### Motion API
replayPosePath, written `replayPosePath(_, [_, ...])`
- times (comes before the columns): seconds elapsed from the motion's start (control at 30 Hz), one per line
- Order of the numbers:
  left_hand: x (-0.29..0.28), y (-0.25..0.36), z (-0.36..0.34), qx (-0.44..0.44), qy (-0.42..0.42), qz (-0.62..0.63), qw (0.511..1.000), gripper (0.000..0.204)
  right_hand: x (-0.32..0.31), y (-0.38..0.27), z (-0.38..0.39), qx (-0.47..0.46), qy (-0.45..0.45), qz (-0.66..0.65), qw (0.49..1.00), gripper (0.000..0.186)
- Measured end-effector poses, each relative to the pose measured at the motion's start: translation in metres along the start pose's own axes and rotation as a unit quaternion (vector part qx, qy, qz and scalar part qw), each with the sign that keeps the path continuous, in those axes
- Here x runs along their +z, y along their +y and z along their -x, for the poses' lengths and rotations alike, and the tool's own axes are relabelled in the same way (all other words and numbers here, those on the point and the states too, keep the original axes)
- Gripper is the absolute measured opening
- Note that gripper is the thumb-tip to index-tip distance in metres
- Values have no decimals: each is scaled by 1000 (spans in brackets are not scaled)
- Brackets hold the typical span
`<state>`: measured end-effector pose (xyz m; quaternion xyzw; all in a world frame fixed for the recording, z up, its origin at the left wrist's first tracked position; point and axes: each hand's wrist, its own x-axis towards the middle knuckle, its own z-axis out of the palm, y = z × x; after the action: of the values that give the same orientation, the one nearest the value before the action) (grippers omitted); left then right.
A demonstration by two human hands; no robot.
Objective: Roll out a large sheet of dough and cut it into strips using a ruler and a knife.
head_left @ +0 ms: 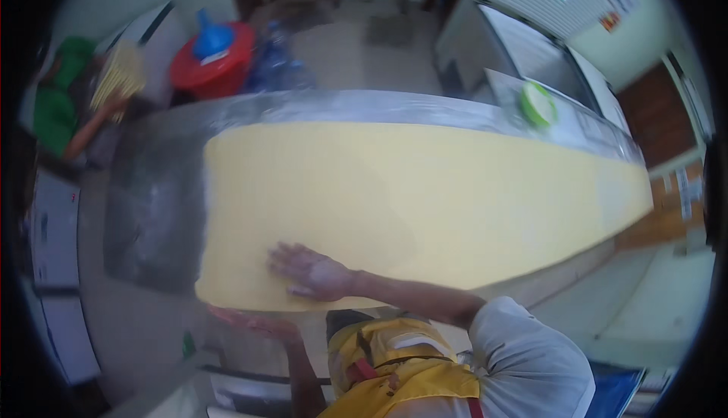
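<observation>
A wide, pale yellow sheet that looks like rolled-out dough covers most of the long table. My right hand lies on its near left part, palm down with the fingers spread, holding nothing. Just below the sheet's near left edge is my left hand, its fingers stretched out toward the left and somewhat blurred. Nothing shows in it; whether it touches the sheet's edge or the table I cannot tell.
Bare dark tabletop shows left of the sheet. A green bowl stands at the far right. Beyond the table are a red tub with a blue funnel and clear plastic bottles. At far left a person in green holds a yellowish stack.
</observation>
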<state>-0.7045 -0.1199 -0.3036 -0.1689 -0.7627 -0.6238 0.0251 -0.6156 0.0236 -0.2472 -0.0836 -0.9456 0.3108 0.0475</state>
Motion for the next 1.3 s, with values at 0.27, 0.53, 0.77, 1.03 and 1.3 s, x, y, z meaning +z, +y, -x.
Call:
replayPosePath(0.27, [137, 256, 248, 109, -529, 190, 820, 102, -164, -72, 305, 41, 476, -607, 635, 75])
replayPosePath(0.53, [140, 350, 509, 187, -735, 411, 505, 94, -102, -62, 615, -76, 659, -655, 362, 77])
replayPosePath(0.77, [216, 278, 679, -470, -840, 96, 254, 73, -124, -106, 761, -148, 752, -574, 288, 74])
replayPosePath(1.03, [299, 321, 692, 169, -966, -112, 159, 43, 21, -10, 932, 552, 671, -400, 291, 61])
replayPosePath(1.3, [360, 380, 744, 221, -945, -217, -109, 40, 62, 36, 1044, 671, 476, -473, 315, 50])
